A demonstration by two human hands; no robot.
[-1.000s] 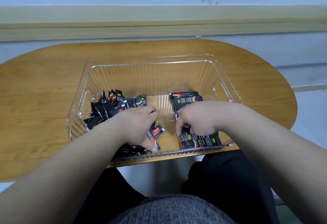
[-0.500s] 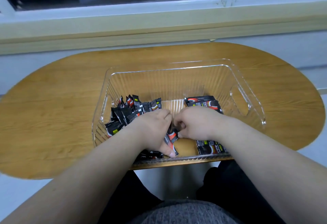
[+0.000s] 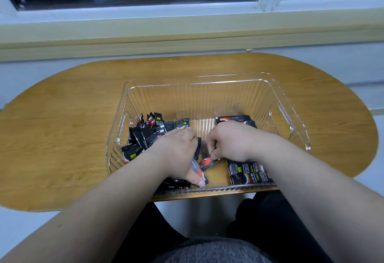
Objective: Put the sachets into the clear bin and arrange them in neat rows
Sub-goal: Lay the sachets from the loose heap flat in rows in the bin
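A clear ribbed bin [image 3: 199,94] stands on the wooden table, close to its front edge. Inside on the left lies a loose heap of black sachets [image 3: 149,134]. On the right, flat sachets [image 3: 249,174] lie in a row, partly hidden under my right wrist. My left hand [image 3: 178,152] reaches into the bin's middle and holds a black and red sachet [image 3: 200,173], thumb along it. My right hand [image 3: 230,141] has its fingers curled and pinches another sachet [image 3: 208,162] at its end, right beside my left hand.
The oval wooden table [image 3: 62,138] stands against a wall under a window sill [image 3: 187,32]. The bin has a cut-out handle [image 3: 280,121] in its right wall. My lap shows below the table's front edge.
My right hand has moved left from the row of flat sachets to meet my left hand at the bin's middle. The view has shifted, so the bin sits further right.
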